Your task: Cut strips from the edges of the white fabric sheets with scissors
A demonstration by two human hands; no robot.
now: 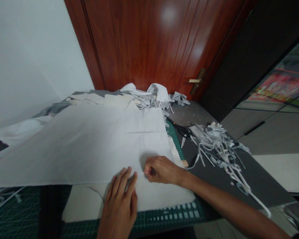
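A large white fabric sheet [89, 142] is spread over the table, with a cream fabric piece [82, 202] under its front edge. My left hand [122, 199] lies flat across that edge, fingers stretched out, touching both layers. To its right, my right hand [159, 169] is pinched on the white fabric near the same edge. A small thin pinkish thing shows between thumb and fingers, too small to name.
A green cutting mat [174, 139] shows beneath the fabric. Black scissors [183, 130] lie right of the sheet, beside a heap of fabric strips [219, 146]. More scraps [139, 96] are piled at the back, before a wooden door [144, 43].
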